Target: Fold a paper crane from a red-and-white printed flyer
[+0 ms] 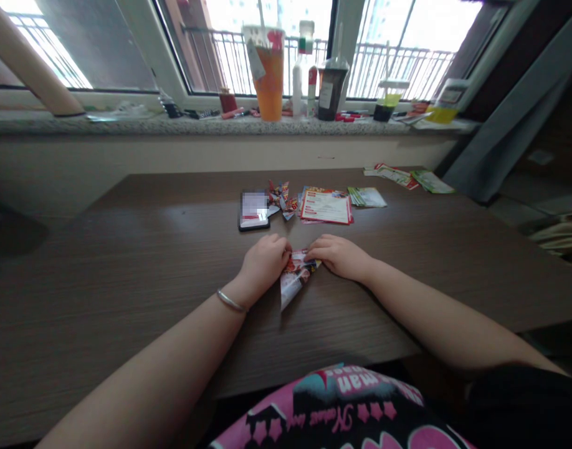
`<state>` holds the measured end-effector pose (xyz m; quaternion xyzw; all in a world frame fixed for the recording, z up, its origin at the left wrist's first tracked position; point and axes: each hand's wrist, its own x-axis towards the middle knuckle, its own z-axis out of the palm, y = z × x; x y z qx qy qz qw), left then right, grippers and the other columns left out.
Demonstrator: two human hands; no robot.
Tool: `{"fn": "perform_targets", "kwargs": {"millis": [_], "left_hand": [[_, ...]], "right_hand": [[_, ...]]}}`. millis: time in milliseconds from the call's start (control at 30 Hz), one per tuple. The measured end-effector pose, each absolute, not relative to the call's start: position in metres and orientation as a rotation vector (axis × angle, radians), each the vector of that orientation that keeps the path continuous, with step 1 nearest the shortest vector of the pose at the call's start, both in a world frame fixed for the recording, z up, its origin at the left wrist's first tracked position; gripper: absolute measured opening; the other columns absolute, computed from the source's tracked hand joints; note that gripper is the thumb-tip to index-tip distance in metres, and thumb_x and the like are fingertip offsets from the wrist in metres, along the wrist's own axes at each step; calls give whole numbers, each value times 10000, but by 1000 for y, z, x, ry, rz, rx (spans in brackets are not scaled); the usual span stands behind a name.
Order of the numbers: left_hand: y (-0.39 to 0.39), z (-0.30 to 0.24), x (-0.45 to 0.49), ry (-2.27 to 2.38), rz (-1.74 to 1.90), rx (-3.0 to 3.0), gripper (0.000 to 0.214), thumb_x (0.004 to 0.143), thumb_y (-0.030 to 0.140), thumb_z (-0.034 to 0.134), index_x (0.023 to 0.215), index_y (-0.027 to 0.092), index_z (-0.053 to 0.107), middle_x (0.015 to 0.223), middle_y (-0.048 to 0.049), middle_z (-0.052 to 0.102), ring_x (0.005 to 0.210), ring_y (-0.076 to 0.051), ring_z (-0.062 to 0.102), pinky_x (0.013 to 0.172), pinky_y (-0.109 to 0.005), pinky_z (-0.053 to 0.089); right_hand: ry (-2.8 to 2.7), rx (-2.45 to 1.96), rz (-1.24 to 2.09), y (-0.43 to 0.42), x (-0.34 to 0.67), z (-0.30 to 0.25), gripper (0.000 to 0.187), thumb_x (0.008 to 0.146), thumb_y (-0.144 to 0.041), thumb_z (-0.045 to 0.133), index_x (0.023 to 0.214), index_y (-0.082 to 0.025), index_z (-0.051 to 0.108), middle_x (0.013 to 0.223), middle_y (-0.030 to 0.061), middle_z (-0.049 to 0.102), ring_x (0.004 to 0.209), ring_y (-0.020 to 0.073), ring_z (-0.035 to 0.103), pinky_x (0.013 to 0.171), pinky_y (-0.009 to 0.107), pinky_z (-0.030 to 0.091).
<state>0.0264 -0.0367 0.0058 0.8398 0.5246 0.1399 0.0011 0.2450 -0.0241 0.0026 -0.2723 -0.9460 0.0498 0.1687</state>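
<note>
A folded piece of printed paper [293,282], pointed toward me, lies on the dark wooden table [127,262] between my hands. My left hand [263,262], with a silver bangle on its wrist, is curled and pinches the paper's left edge. My right hand [339,255] presses and pinches the paper's top right corner with bent fingers. Beyond the hands lie a phone [253,211], several small folded paper figures [281,198] and a stack of red and white leaflets [326,206].
More leaflets [366,197] and flyers [410,178] lie at the table's far right. On the stone windowsill [174,126] stand an orange drink cup [269,73], a white bottle [303,68], a dark drink cup [331,87], a green drink [387,100] and pens.
</note>
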Motion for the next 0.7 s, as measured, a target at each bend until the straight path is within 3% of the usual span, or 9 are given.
{"fn": "perform_targets", "kwargs": {"millis": [500, 700], "left_hand": [[-40, 6, 28, 1717, 354, 2715, 197, 918, 232, 447, 859, 181, 628, 901, -65, 621, 874, -204, 568, 723, -291, 435], [-41, 7, 30, 1756, 348, 2743, 178, 918, 244, 462, 857, 192, 621, 888, -54, 613, 857, -208, 573, 679, -294, 425]], "right_hand": [[-2775, -644, 35, -35, 241, 8, 301, 907, -144, 459, 1058, -230, 706, 982, 71, 677, 892, 189, 568, 810, 316, 451], [-2851, -612, 40, -41, 243, 16, 259, 862, -137, 489, 967, -227, 708, 930, 60, 657, 878, 190, 558, 809, 315, 449]]}}
